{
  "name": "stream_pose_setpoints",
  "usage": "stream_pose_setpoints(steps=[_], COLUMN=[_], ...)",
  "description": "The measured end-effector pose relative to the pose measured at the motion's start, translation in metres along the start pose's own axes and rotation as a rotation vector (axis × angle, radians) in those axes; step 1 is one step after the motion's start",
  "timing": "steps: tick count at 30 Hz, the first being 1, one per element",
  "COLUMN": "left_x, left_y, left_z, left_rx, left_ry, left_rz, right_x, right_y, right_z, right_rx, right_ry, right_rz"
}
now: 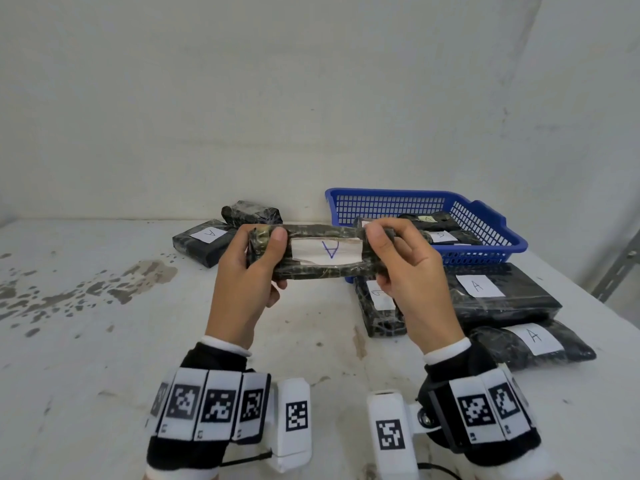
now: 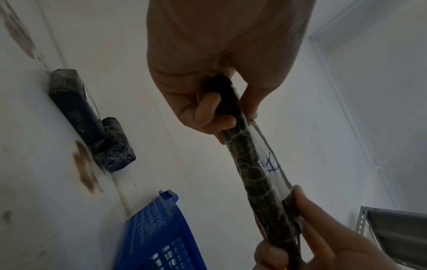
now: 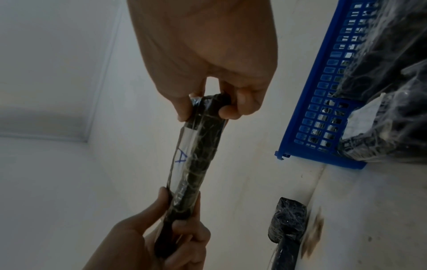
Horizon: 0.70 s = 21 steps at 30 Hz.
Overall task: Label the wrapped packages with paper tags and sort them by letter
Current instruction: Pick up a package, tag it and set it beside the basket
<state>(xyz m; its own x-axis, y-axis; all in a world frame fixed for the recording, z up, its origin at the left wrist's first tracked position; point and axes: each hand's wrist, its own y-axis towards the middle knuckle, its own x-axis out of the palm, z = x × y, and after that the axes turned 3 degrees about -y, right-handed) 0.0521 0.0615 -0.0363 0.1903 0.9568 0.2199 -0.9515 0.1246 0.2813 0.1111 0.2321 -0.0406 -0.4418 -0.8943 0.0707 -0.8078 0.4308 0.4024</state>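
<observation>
I hold a long dark wrapped package (image 1: 322,270) level above the table, one hand at each end. Its white paper tag (image 1: 325,250) bears a blue letter A and faces me upside down. My left hand (image 1: 252,261) grips the left end, thumb on top. My right hand (image 1: 398,258) grips the right end the same way. The left wrist view shows the package (image 2: 249,160) running from my left hand (image 2: 212,109) to the right hand (image 2: 300,219). In the right wrist view the package (image 3: 198,155) and its tag (image 3: 181,157) stretch between both hands.
A blue basket (image 1: 495,233) with tagged packages stands at the back right. Before it lie two packages tagged A (image 1: 498,296) (image 1: 533,341) and another tagged one (image 1: 377,310). Two more packages (image 1: 204,242) (image 1: 252,213) lie at the back by the wall. The white table (image 1: 104,341) is stained at left.
</observation>
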Motion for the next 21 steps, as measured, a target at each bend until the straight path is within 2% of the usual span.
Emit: stream_pose_setpoints(steps=[11,18,21], left_x=[0.0073,0.0055,0.0061], left_y=[-0.0043,-0.0018,-0.0008], left_z=[-0.0028,-0.0011,-0.0016], left_rx=[0.031,-0.002,-0.040], left_ry=[0.005,-0.100,-0.110], left_rz=[-0.029,0.002,0.006], right_x=[0.0041,0.0060,0.0055], right_y=[-0.0073,-0.0087,-0.0088], right_z=[-0.0023,-0.0046,-0.0059], right_rx=[-0.109,-0.040,-0.045], right_ry=[-0.083,-0.018,-0.058], right_rz=[0.014,0.041,0.034])
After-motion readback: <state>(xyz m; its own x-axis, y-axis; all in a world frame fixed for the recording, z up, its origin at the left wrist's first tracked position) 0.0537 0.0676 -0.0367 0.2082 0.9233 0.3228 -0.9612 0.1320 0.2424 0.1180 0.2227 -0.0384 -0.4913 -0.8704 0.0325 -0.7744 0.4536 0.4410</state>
